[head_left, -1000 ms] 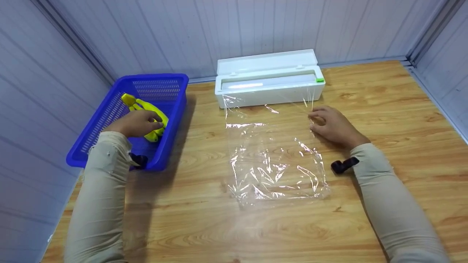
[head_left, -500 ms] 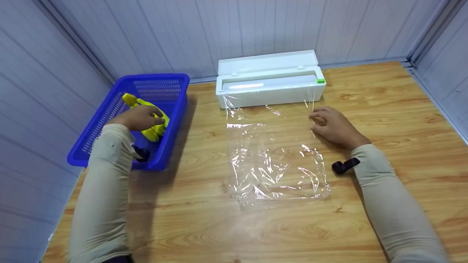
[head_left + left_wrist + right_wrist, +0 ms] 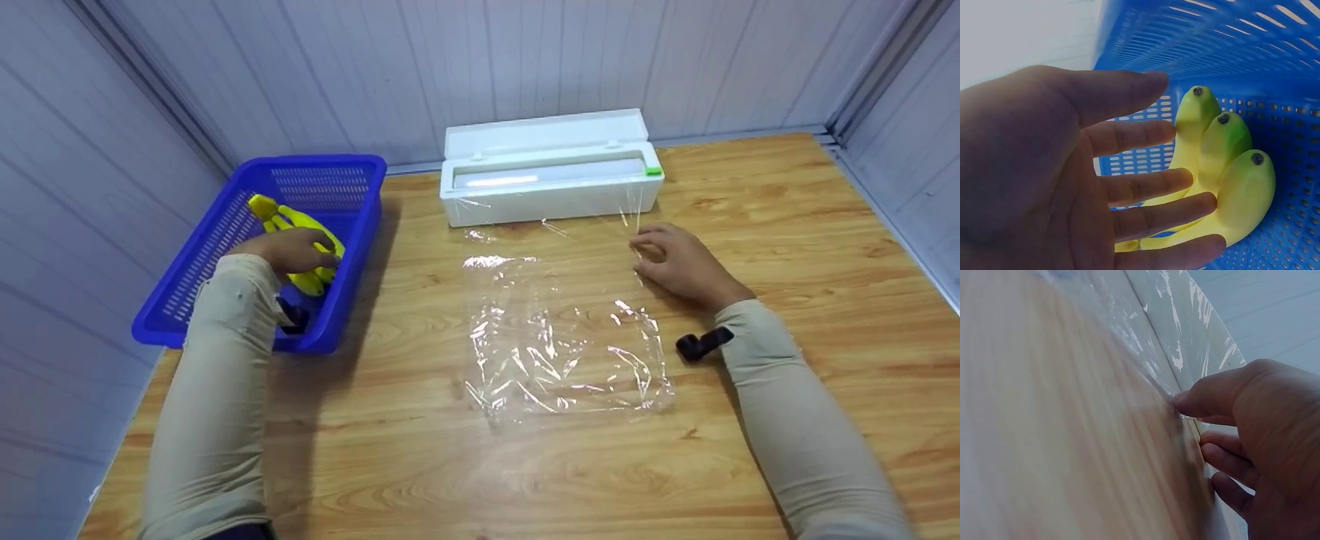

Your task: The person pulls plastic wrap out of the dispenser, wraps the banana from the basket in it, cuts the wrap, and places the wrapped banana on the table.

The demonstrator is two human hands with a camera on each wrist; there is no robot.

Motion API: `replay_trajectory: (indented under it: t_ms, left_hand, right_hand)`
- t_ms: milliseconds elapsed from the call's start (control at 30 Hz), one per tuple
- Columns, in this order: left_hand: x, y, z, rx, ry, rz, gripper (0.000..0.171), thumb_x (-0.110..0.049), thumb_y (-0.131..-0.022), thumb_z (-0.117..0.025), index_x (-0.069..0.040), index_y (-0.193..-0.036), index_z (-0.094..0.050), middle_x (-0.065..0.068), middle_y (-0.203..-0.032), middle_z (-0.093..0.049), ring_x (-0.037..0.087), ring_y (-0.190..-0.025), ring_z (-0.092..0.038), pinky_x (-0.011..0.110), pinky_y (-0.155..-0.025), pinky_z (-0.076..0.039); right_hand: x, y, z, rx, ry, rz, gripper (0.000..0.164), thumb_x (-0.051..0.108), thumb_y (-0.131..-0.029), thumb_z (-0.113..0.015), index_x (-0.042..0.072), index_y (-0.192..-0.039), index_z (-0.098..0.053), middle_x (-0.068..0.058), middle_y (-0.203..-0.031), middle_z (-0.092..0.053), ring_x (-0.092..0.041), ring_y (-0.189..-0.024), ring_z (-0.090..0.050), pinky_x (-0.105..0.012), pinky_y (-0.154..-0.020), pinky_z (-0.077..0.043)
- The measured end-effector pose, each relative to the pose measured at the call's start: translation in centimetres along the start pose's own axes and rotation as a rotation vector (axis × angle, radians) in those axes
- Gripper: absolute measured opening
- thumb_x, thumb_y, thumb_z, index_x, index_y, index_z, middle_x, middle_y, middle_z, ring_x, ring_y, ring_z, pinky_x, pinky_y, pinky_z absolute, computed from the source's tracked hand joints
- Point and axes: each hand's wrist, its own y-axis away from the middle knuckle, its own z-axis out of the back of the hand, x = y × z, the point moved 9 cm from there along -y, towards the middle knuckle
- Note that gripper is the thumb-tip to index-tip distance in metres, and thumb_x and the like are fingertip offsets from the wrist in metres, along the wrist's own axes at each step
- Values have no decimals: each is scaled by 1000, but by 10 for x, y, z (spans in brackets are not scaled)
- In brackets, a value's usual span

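Observation:
My left hand [image 3: 289, 250] reaches into the blue plastic basket [image 3: 358, 259] at the left, over a bunch of bananas [image 3: 300, 219]. In the left wrist view its fingers are spread and fairly straight, with the fingertips right at the yellow-green bananas [image 3: 1248, 194]. My right hand [image 3: 686, 264] pinches the right edge of a sheet of cling film [image 3: 559, 360] between thumb and fingers. The film runs from a white dispenser box [image 3: 555, 205] onto the table, wrinkled toward its near end. In the right wrist view the thumb presses on the film's edge.
The dispenser's lid [image 3: 547, 135] stands raised at the back, near the panelled wall [image 3: 525, 60]. A green slider [image 3: 653, 171] sits at the box's right end. Wooden tabletop [image 3: 405, 457] lies under everything, and another wall rises beyond the basket.
My left hand has shifted slightly right and lower over the bananas. The right hand keeps its pinch on the cling film, and the head view has tilted a little.

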Motion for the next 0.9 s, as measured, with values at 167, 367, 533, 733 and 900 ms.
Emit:
replay_trajectory:
  t_ms: [167, 367, 533, 733, 900]
  left_hand:
    - [1, -3, -2, -6, -3, 5, 67, -39, -102, -51, -3, -154, -31, 27, -151, -36, 44, -127, -45, 59, -100, -44]
    - [4, -6, -1, -27, -81, 29, 73, -43, -100, -52, -2, -155, -28, 28, -152, -36, 48, -131, -41, 65, -102, -39]
    - [11, -9, -2, -42, -164, 34, 79, -48, -99, -52, 5, -153, -28, 33, -151, -33, 52, -135, -35, 70, -107, -27]
    - [24, -11, -4, -32, -170, 83, 92, -57, -97, -50, 7, -155, -17, 46, -153, 4, 64, -136, -17, 75, -105, -21]
    - [29, -11, -3, -34, -173, 101, 96, -59, -97, -51, 10, -154, -17, 48, -151, 6, 64, -134, -20, 74, -106, -22]
  right_hand:
    - [0, 1, 0, 4, -3, 15, 41, 10, -91, -71, -4, -129, -62, -25, -141, -50, -47, -133, -41, -59, -112, -27]
    - [1, 2, 0, 9, -3, 21, 41, 10, -92, -70, -5, -129, -62, -25, -141, -50, -47, -133, -41, -59, -113, -27]
    - [-1, 1, -1, 1, 0, 4, 41, 12, -92, -71, -4, -129, -63, -24, -141, -51, -45, -134, -41, -59, -113, -27]
    - [-3, -1, -5, 9, 0, -7, 42, 12, -91, -71, -3, -129, -62, -24, -142, -50, -45, -134, -41, -58, -114, -26]
    - [-4, -1, -2, -8, 0, -5, 41, 11, -90, -71, -3, -127, -63, -24, -141, -51, -45, -134, -41, -58, -114, -26]
